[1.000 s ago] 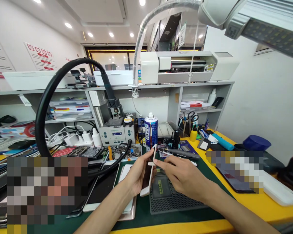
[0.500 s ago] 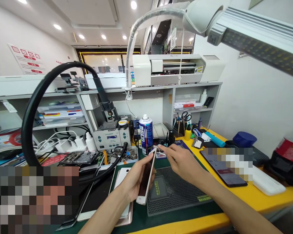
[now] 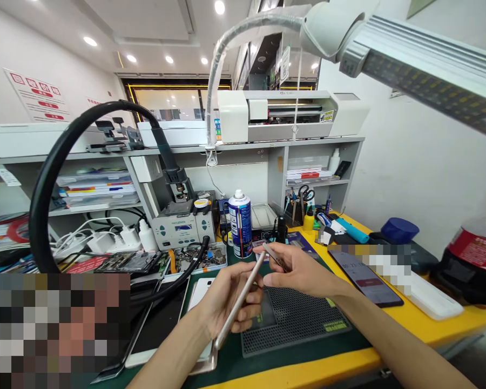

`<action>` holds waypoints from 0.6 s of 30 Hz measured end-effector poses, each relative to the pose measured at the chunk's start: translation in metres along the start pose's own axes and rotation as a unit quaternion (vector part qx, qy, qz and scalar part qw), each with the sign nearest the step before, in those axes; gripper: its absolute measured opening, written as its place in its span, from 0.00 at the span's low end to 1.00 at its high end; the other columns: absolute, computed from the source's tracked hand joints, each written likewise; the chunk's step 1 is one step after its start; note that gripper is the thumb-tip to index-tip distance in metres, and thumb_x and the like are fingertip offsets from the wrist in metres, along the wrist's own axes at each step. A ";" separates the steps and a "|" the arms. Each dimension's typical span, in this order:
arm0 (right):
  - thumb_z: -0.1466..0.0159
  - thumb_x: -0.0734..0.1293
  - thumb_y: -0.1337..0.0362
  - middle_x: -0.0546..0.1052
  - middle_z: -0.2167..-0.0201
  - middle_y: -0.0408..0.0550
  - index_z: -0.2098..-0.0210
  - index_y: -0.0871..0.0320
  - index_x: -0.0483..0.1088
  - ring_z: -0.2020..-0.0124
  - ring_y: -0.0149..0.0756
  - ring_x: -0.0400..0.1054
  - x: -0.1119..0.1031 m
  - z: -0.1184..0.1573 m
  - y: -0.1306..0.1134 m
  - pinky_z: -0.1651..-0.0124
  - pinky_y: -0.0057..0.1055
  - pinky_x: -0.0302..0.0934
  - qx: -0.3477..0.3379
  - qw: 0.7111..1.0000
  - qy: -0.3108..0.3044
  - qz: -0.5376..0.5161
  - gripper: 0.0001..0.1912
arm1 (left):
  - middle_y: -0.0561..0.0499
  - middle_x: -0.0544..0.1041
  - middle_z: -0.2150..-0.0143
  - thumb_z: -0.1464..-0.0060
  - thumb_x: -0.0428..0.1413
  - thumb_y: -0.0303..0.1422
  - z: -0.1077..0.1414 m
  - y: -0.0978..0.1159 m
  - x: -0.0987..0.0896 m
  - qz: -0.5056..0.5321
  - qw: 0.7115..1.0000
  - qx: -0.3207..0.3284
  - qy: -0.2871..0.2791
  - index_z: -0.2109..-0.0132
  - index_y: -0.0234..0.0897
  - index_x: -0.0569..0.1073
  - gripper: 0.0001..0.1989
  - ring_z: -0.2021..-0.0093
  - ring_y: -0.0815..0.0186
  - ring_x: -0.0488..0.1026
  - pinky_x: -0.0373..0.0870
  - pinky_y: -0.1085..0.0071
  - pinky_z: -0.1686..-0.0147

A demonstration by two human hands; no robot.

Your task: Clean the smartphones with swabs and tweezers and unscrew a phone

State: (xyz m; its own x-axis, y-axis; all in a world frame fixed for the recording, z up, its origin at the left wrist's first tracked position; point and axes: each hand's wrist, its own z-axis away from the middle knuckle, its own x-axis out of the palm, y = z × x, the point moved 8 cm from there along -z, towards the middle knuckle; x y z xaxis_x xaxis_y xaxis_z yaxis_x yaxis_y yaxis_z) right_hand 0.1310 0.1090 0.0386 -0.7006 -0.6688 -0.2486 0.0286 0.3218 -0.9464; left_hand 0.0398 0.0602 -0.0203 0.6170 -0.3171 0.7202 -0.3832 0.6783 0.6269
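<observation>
My left hand (image 3: 230, 302) is closed around a smartphone (image 3: 243, 300), which is tilted and seen nearly edge-on, with a pale pinkish metal rim. Between the thumb and fingers of my right hand (image 3: 303, 270) is a small narrow strip (image 3: 276, 257), pinkish-grey outside with a darker inner side. It is just beside the phone's upper end; whether the two touch I cannot tell. Beneath both hands lies a dark grey perforated work mat (image 3: 295, 329). A blue and white spray can (image 3: 240, 226) stands upright just beyond the hands.
Several phones, one with a white-framed dark screen (image 3: 160, 324), lie to the left. A hot-air station (image 3: 182, 229) and a tray of small parts (image 3: 222, 259) are behind. At right are a lit phone (image 3: 364, 278), a white oblong object (image 3: 437, 297) and a bottle (image 3: 476, 259). A lamp (image 3: 425, 70) hangs overhead.
The phone has turned from showing its screen to nearly edge-on. The narrow strip now shows in my right hand, apart from where its fingertips were at the phone's top end.
</observation>
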 end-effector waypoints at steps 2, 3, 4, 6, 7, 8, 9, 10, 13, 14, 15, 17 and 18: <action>0.42 0.75 0.58 0.63 0.75 0.37 0.49 0.59 0.71 0.76 0.24 0.52 0.005 -0.001 0.000 0.74 0.24 0.49 -0.003 0.999 -0.036 -0.039 0.24 | 0.56 0.63 0.77 0.40 0.48 0.44 0.002 -0.006 0.006 -0.002 0.999 -0.032 -0.039 0.63 0.32 0.72 0.18 0.87 0.73 0.62 0.63 0.76 0.92; 0.41 0.74 0.57 0.66 0.75 0.38 0.52 0.60 0.72 0.77 0.24 0.53 0.007 -0.001 0.000 0.75 0.23 0.49 -0.004 0.997 -0.050 -0.054 0.21 | 0.55 0.63 0.77 0.39 0.48 0.43 0.003 -0.008 0.009 -0.003 0.998 -0.043 -0.054 0.62 0.32 0.73 0.18 0.87 0.73 0.62 0.63 0.76 0.92; 0.41 0.74 0.57 0.69 0.75 0.39 0.54 0.61 0.73 0.78 0.23 0.54 0.008 -0.002 0.000 0.76 0.23 0.48 -0.005 0.996 -0.059 -0.065 0.19 | 0.55 0.64 0.77 0.39 0.47 0.42 0.003 -0.009 0.011 -0.003 0.997 -0.049 -0.066 0.60 0.32 0.73 0.18 0.87 0.72 0.62 0.64 0.76 0.92; 0.40 0.74 0.57 0.71 0.77 0.40 0.57 0.63 0.75 0.81 0.23 0.55 0.009 -0.003 0.000 0.79 0.22 0.46 -0.005 0.995 -0.061 -0.075 0.17 | 0.54 0.65 0.77 0.39 0.47 0.42 0.003 -0.010 0.015 -0.006 0.995 -0.054 -0.079 0.57 0.31 0.74 0.18 0.86 0.71 0.64 0.67 0.74 0.91; 0.40 0.74 0.58 0.70 0.79 0.39 0.58 0.63 0.75 0.82 0.22 0.55 0.009 -0.003 0.000 0.80 0.22 0.45 -0.006 0.995 -0.057 -0.078 0.16 | 0.54 0.66 0.76 0.39 0.47 0.42 0.003 -0.010 0.017 -0.009 0.995 -0.054 -0.083 0.56 0.31 0.74 0.19 0.85 0.70 0.65 0.69 0.73 0.90; 0.40 0.74 0.58 0.69 0.80 0.38 0.58 0.63 0.75 0.82 0.21 0.54 0.008 -0.004 0.001 0.81 0.22 0.44 -0.009 0.995 -0.051 -0.085 0.15 | 0.53 0.67 0.76 0.39 0.47 0.43 0.002 -0.010 0.018 -0.013 0.995 -0.053 -0.088 0.54 0.31 0.74 0.20 0.85 0.69 0.67 0.71 0.71 0.88; 0.40 0.74 0.59 0.68 0.80 0.38 0.59 0.63 0.75 0.83 0.21 0.54 0.008 -0.004 0.001 0.81 0.22 0.44 -0.011 0.994 -0.045 -0.096 0.15 | 0.52 0.68 0.76 0.39 0.46 0.44 0.002 -0.010 0.019 -0.016 0.994 -0.054 -0.092 0.53 0.31 0.74 0.21 0.83 0.68 0.69 0.73 0.69 0.87; 0.40 0.74 0.60 0.68 0.80 0.37 0.60 0.63 0.75 0.83 0.21 0.53 0.007 -0.004 0.002 0.82 0.22 0.43 -0.011 0.993 -0.041 -0.109 0.14 | 0.51 0.68 0.75 0.39 0.46 0.45 0.001 -0.010 0.019 -0.020 0.994 -0.053 -0.096 0.52 0.30 0.74 0.23 0.82 0.66 0.71 0.75 0.67 0.85; 0.41 0.75 0.61 0.67 0.80 0.37 0.62 0.63 0.75 0.83 0.20 0.52 0.007 -0.005 0.007 0.82 0.22 0.41 -0.001 0.988 -0.035 -0.148 0.13 | 0.48 0.71 0.74 0.38 0.43 0.47 0.001 -0.011 0.019 -0.035 0.993 -0.048 -0.101 0.52 0.31 0.73 0.25 0.79 0.61 0.75 0.77 0.62 0.81; 0.41 0.75 0.61 0.67 0.80 0.37 0.63 0.63 0.74 0.84 0.19 0.51 0.007 -0.005 0.010 0.83 0.22 0.41 0.007 0.986 -0.034 -0.162 0.12 | 0.47 0.72 0.73 0.38 0.43 0.47 0.002 -0.011 0.020 -0.042 0.993 -0.045 -0.101 0.51 0.31 0.73 0.25 0.78 0.59 0.76 0.77 0.61 0.80; 0.42 0.75 0.61 0.66 0.81 0.36 0.64 0.63 0.74 0.84 0.19 0.49 0.007 -0.005 0.012 0.83 0.22 0.40 0.017 0.983 -0.033 -0.179 0.12 | 0.46 0.73 0.72 0.38 0.43 0.47 0.003 -0.011 0.020 -0.052 0.993 -0.040 -0.101 0.51 0.31 0.73 0.25 0.76 0.57 0.77 0.77 0.60 0.78; 0.42 0.76 0.62 0.62 0.84 0.33 0.64 0.62 0.72 0.85 0.18 0.45 0.005 -0.005 0.017 0.83 0.21 0.38 0.038 0.974 -0.034 -0.222 0.12 | 0.43 0.75 0.68 0.39 0.43 0.46 0.005 -0.010 0.023 -0.082 0.991 -0.028 -0.103 0.49 0.30 0.73 0.26 0.72 0.55 0.78 0.77 0.59 0.74; 0.41 0.75 0.62 0.59 0.85 0.31 0.64 0.62 0.72 0.85 0.18 0.43 0.004 -0.005 0.018 0.83 0.21 0.37 0.049 0.966 -0.034 -0.252 0.12 | 0.41 0.76 0.66 0.40 0.44 0.47 0.007 -0.008 0.025 -0.105 0.989 -0.018 -0.103 0.49 0.29 0.73 0.27 0.70 0.54 0.79 0.77 0.59 0.72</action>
State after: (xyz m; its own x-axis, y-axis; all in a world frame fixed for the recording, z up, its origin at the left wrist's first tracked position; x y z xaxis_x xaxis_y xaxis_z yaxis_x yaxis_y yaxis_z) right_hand 0.1250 0.1153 0.0211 -0.5951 -0.7670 0.2399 -0.2346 -0.1196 -0.9647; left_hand 0.0533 0.0421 -0.0056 0.5257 -0.5798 0.6225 -0.2342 0.6049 0.7611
